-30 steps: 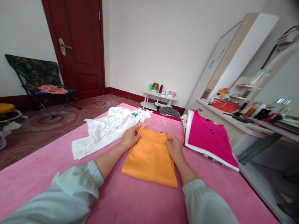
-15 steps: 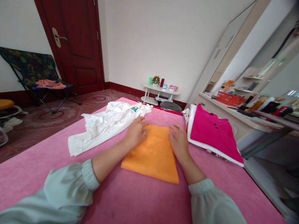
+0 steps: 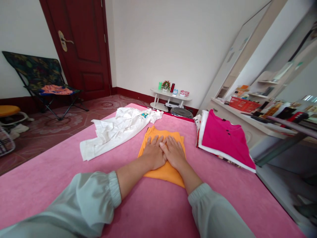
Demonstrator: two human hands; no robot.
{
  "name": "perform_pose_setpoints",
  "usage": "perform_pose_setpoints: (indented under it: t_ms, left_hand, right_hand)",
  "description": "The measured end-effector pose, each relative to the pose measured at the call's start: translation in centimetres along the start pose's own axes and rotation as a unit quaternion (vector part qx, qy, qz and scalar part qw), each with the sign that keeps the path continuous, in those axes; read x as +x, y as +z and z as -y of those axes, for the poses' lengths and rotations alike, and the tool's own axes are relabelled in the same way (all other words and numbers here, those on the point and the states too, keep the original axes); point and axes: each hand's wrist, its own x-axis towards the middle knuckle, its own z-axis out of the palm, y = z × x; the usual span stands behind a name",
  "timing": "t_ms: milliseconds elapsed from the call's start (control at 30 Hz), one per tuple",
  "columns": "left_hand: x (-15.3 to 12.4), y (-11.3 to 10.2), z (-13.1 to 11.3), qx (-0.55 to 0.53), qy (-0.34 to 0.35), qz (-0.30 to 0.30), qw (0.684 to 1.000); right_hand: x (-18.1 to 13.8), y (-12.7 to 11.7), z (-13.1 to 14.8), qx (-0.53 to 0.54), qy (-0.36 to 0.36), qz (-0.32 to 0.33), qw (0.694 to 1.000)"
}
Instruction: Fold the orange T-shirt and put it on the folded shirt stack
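Hands flat, grip wide: left hand (image 3: 154, 154), right hand (image 3: 174, 153) hide middle of orange garment (image 3: 165, 172).

I see a white shirt (image 3: 119, 130) lying crumpled on the pink bed (image 3: 49, 172). A pile of folded clothes (image 3: 224, 140) with a bright pink top sits on the bed's right side. Across the room there is a dark red door (image 3: 84, 46) and a folding chair (image 3: 41, 81) with an orange cloth on its seat. A small white table (image 3: 170, 99) stands by the wall with little things on it. A red basket (image 3: 244, 105) sits on the dresser to my right.
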Motion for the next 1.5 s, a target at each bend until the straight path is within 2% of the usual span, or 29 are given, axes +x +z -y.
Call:
perform_pose_setpoints:
  t_ms: [300,533,767,867,967,1133,1333,1400,1500]
  left_hand:
    - [-0.4,0.9,-0.2,0.027,-0.003,-0.025,0.999]
    - [-1.1,1.5,-0.4,0.031,-0.035,-0.043,0.998]
    - [-1.9,1.6,-0.9,0.026,-0.140,-0.102,0.985]
    - [-1.9,1.7,-1.1,0.028,-0.194,-0.136,0.971]
    - [-1.9,1.7,-1.3,0.031,-0.236,-0.143,0.961]
    - [-1.8,1.5,-1.4,0.033,-0.256,-0.138,0.956]
    - [-1.6,1.1,-1.2,0.036,-0.246,-0.138,0.959]
    - [-1.3,0.8,-0.8,0.048,-0.177,-0.131,0.974]
    - [-0.2,0.4,0.2,0.056,-0.044,-0.090,0.993]
  right_hand:
    - [-0.6,0.2,0.7,-0.018,0.015,-0.027,0.999]
    - [-2.5,0.0,1.5,-0.054,0.050,-0.064,0.995]
    - [-3.7,-0.1,1.8,-0.035,0.172,-0.099,0.980]
    - [-3.7,-0.1,2.0,-0.038,0.177,-0.104,0.978]
    - [-3.7,0.0,2.1,-0.047,0.179,-0.103,0.977]
    - [-3.7,0.2,2.0,-0.058,0.195,-0.112,0.973]
    - [-3.5,0.4,1.9,-0.064,0.195,-0.114,0.972]
    - [-3.5,0.4,1.9,-0.067,0.191,-0.124,0.971]
    - [-3.5,0.4,2.0,-0.071,0.188,-0.126,0.971]
